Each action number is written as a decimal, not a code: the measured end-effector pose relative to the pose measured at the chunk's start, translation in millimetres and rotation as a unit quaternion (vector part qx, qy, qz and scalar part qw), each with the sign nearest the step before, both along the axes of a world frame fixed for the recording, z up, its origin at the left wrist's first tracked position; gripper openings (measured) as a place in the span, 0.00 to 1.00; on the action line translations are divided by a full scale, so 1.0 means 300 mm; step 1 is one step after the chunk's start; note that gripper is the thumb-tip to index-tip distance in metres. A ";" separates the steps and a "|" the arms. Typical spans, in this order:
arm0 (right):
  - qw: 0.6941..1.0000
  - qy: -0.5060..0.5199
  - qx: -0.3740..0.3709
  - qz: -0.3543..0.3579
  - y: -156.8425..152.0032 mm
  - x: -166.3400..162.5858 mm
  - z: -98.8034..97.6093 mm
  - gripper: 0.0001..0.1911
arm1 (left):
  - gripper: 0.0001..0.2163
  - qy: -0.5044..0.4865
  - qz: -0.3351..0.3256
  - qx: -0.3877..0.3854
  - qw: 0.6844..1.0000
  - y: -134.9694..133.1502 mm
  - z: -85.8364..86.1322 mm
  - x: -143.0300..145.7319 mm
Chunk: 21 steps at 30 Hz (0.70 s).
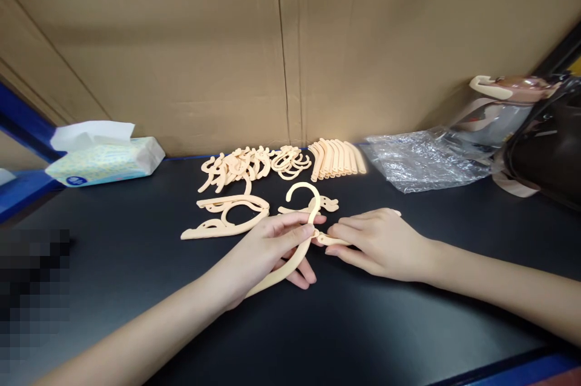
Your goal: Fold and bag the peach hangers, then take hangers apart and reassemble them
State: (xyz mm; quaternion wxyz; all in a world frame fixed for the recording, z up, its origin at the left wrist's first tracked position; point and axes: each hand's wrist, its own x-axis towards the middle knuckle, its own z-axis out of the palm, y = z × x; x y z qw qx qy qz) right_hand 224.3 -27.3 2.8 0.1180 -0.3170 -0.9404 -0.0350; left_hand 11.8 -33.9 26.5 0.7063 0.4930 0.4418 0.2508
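Observation:
My left hand [276, 241] pinches a cream plastic hanger hook [315, 198] near its base, the curl standing upright. From the same spot a curved hanger arm [290, 265] runs down across my left palm. My right hand [376, 244] grips a second hanger arm [330, 240], whose holed end meets the base of the hook. Most of that arm is hidden under my right fingers, so I cannot tell whether the joint is fastened. Just behind my hands lies a flat hanger piece [329, 204]. A folded hanger [227, 230] rests left of them.
Along the cardboard wall [204, 59] are a heap of hanger arms [240, 165], a pile of hooks [290, 162] and a row of curved tubes [338, 159]. Clear plastic wrap [422, 159] and a brown bag [544, 144] sit right; a tissue pack [109, 162] stands left.

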 end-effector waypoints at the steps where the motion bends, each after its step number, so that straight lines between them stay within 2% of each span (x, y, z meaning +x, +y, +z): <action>1: 1.000 0.001 0.016 0.002 -0.001 -0.001 -0.002 0.18 | 0.16 0.002 -0.001 -0.001 1.000 0.001 -0.001 -0.001; 9: 0.992 0.006 0.125 0.005 -0.008 -0.002 -0.025 0.20 | 0.20 0.016 -0.026 -0.016 0.999 0.012 -0.005 -0.009; 21: 0.990 0.013 0.138 0.004 0.000 -0.002 -0.029 0.18 | 0.17 0.014 -0.033 -0.021 0.999 0.011 -0.007 -0.005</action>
